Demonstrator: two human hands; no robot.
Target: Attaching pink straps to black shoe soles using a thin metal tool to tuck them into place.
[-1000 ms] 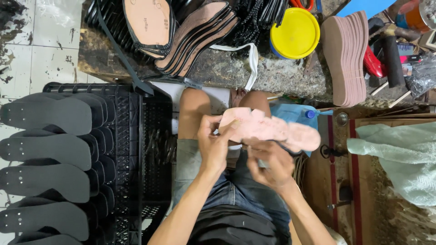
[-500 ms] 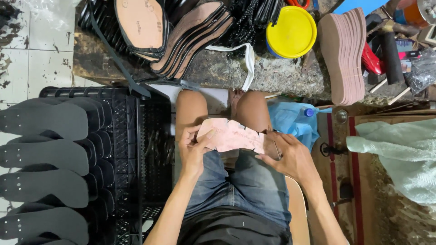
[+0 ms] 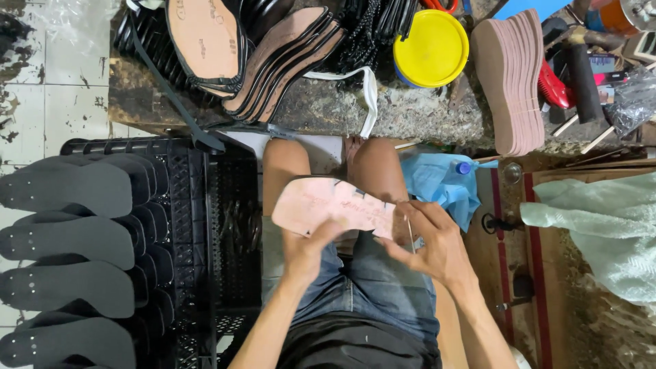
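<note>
Left hand: my fingers are curled round the near edge of a pink shoe insole, thumb on its top face, holding it flat above my lap.
Right hand: my fingers pinch the insole's right end; a thin stick stands between them, and I cannot tell what it is.
Insole: lying crosswise over my knees, wider end to my left.
Lap: blue denim shorts, bare knees toward a rough stone surface.
Left side: black crate with rows of black soles beside it.
On the surface: stacked tan insoles, a yellow lid, upright pink soles.
Right side: blue bag, pale green cloth.
</note>
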